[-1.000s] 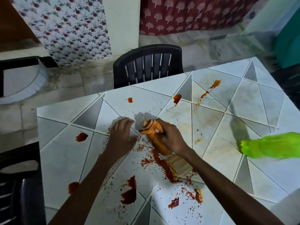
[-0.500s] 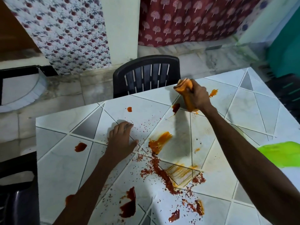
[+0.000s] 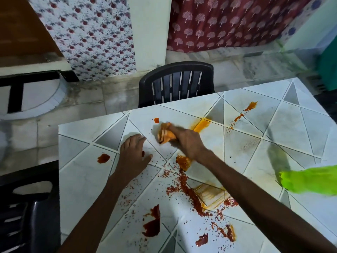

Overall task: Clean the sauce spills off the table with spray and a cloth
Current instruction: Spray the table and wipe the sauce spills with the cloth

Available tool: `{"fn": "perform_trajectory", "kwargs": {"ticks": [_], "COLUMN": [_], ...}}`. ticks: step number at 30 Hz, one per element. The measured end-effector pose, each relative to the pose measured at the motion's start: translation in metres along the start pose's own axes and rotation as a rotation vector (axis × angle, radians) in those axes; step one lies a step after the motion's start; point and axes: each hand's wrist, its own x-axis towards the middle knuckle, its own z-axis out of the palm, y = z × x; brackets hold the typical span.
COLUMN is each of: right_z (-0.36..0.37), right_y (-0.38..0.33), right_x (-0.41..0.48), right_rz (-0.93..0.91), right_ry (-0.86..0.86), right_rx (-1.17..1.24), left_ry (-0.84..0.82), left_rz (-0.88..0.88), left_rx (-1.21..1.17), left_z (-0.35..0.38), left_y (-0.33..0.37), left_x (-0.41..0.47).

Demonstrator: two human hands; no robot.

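Right hand [image 3: 186, 141] is gripping the bunched orange cloth [image 3: 165, 135], holding it against the table [image 3: 80, 181] toward the far edge, between 1 small red spot [image 3: 156, 120] and an orange smear [image 3: 201, 124]. Left hand [image 3: 134, 154] is lying flat, fingers spread, holding nothing. Dark red sauce blot [image 3: 152, 223] is sitting near the person. Green spray bottle [image 3: 310, 181] is resting at the right edge, blurred.

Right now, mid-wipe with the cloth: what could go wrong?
1. The cloth in the right hand looks sauce-stained; it may spread streaks like the orange smear rather than lift them.
2. The left hand rests flat on the table beside a small red spot and could smudge it.
3. A wide stroke might sweep the loose red flakes off the table edge.
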Motion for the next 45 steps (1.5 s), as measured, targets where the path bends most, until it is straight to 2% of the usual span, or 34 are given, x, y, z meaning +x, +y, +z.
{"fn": "perform_trajectory", "kwargs": {"ticks": [4,8,12,15,21,25,29,37,41,45], "right_z": [0.019,0.026,0.009,-0.018,-0.062,-0.056,-0.034,0.019,0.039,0.053], "right_y": [-0.041,-0.056,-0.050,-0.037,-0.026,-0.038,-0.065,-0.123,-0.140,-0.148], "right_x": [-0.041,-0.068,-0.070,-0.051,0.030,0.083,0.093,0.001,-0.056,-0.097], "right_rz": [-0.153,-0.207,-0.161,-0.089,0.021,0.005,-0.083,-0.355,-0.544,-0.576], "right_ry": [-0.005,0.000,0.031,0.126,0.237,0.193,0.032,-0.162,-0.147,-0.189], "right_rx": [0.006,0.005,0.133,0.238,0.134,0.076,0.033,0.017,-0.020,-0.030], "left_ry": [-0.001,-0.028,-0.011,0.009,0.005,0.029,0.061,0.098,0.061,0.000], "left_rz": [0.000,0.001,-0.016,-0.043,-0.073,-0.091,-0.108,-0.113,-0.150,-0.178], "left_rx": [0.039,0.043,0.023,0.002,0.050,0.091,0.071,-0.005,-0.004,0.019], "left_z": [-0.002,-0.002,-0.006,-0.010,-0.015,-0.018,-0.020,-0.030,-0.032,-0.028], "left_y": [-0.010,-0.023,-0.025,-0.028,-0.042,-0.050,-0.058,-0.067,-0.068,-0.065], "left_x": [-0.013,-0.024,-0.032,-0.036,-0.048,-0.063,-0.077,-0.121,-0.149,-0.179]}}
